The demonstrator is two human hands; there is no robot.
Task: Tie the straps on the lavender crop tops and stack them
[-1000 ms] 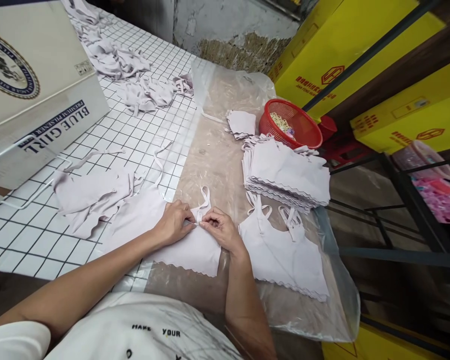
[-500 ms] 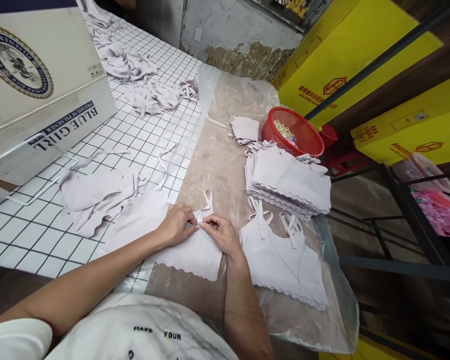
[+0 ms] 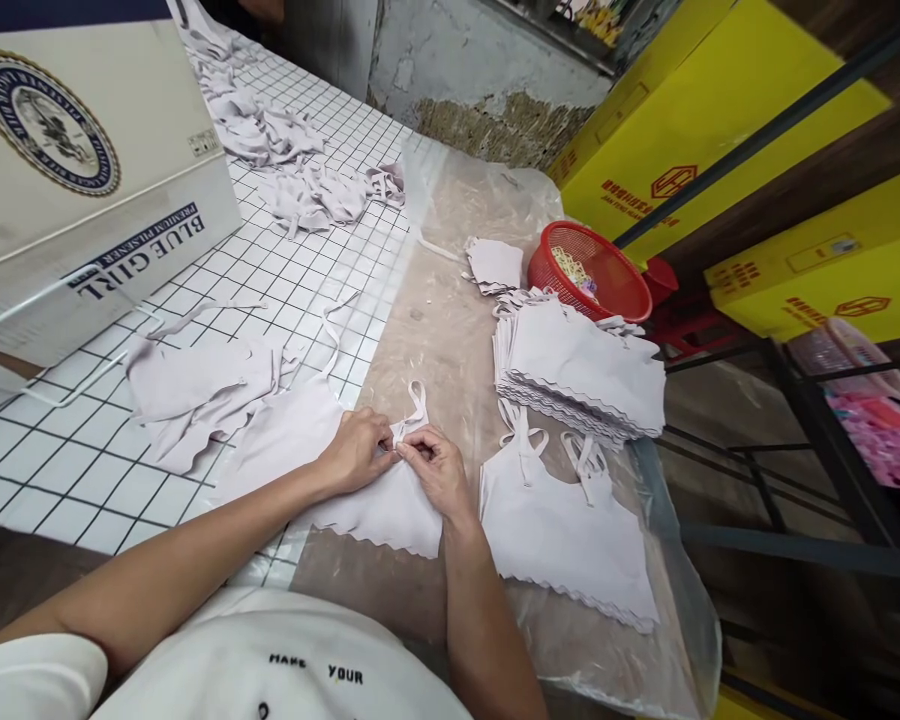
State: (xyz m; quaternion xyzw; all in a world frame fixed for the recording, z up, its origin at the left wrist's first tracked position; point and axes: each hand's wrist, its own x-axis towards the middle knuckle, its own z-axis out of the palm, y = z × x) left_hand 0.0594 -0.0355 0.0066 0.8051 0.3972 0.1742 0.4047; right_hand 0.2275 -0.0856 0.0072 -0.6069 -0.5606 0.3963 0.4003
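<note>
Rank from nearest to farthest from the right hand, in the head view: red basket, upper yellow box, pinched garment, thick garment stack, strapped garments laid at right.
1. Pinched garment: in the right hand.
2. Strapped garments: just right of the hand.
3. Thick garment stack: farther off, ahead and right.
4. Red basket: behind the stack.
5. Upper yellow box: beyond the basket, farthest.

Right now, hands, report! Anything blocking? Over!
Left hand, right hand pinching at base of pale looped fabric strap. Pale scalloped fabric top spread beneath. Stacked pale tops at right, apparently not blocking.
</note>
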